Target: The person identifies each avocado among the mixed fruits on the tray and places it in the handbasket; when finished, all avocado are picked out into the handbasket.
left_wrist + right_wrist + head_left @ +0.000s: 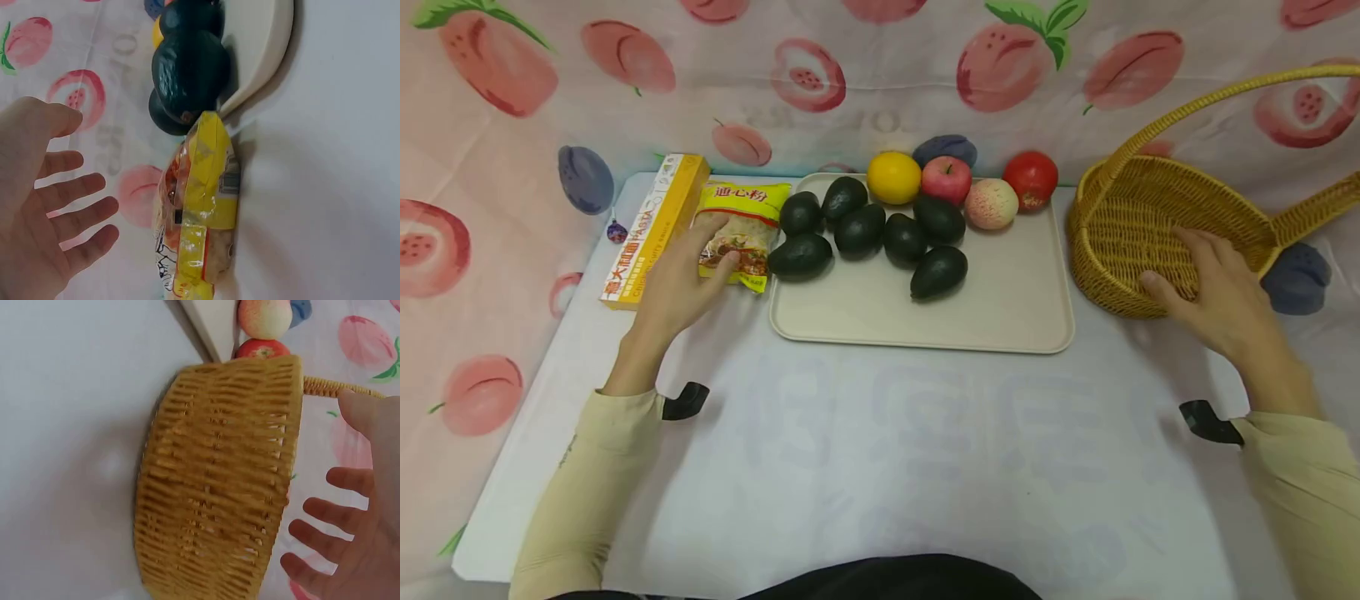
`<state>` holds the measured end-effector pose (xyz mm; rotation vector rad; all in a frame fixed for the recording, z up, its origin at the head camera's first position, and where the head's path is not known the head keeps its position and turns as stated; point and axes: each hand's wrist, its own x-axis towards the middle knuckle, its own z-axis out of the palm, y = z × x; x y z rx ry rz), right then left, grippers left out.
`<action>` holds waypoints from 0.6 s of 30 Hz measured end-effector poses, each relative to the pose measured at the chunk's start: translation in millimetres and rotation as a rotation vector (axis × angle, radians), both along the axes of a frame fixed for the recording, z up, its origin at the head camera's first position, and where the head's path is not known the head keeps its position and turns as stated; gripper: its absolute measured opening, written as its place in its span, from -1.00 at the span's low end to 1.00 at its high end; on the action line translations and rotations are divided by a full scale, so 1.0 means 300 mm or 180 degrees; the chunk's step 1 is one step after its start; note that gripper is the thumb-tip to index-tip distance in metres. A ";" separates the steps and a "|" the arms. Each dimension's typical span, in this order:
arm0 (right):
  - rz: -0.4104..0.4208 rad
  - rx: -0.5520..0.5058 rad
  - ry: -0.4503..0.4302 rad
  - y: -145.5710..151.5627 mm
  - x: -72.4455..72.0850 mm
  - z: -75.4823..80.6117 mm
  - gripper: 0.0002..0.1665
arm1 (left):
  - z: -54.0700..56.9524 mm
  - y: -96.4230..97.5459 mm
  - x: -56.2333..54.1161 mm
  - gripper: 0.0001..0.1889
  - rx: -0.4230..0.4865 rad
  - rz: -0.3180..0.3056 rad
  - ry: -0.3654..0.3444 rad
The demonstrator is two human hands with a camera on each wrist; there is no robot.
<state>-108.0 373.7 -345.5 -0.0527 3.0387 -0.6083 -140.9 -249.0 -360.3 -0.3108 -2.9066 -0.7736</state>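
My left hand (681,271) hovers with fingers spread over a yellow bag of pasta (751,196). In the left wrist view a gap shows between that hand (53,200) and the bag (212,181). On the right, my right hand (1221,296) is held above the near rim of a woven basket (1120,225). Its fingers are relaxed and apart, and nothing is in them. The right wrist view shows the basket's side (212,481) with the hand (350,519) just beyond the rim.
Between the hands lies a beige tray (880,321) with several avocados (938,272), a lemon (893,177), an apple (946,180), a pale speckled peach (992,204) and a red tomato-like fruit (1031,181). A yellow pasta box (658,229) stands left of the bag. The basket's handle (1225,87) arches upward.
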 end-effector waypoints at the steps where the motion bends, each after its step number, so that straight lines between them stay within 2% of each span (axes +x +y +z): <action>1: -0.0002 -0.0034 0.0039 -0.007 0.003 -0.001 -0.11 | -0.003 0.002 0.010 -0.43 0.0051 -0.0018 0.0015; 6: 0.0042 -0.0229 0.0279 -0.041 0.016 -0.017 -0.15 | -0.026 0.007 0.052 -0.50 0.0270 -0.0061 0.0018; 10: 0.0051 -0.0414 0.0670 -0.060 0.026 -0.035 -0.22 | -0.049 0.012 0.072 -0.56 0.0511 -0.0076 -0.0024; 13: 0.0050 -0.0559 0.1030 -0.080 0.030 -0.046 -0.32 | -0.070 0.018 0.091 -0.59 0.0647 -0.0071 -0.0130; 18: -0.0009 -0.0667 0.1443 -0.123 0.039 -0.055 -0.52 | -0.101 0.034 0.133 -0.60 0.0810 -0.0004 -0.0513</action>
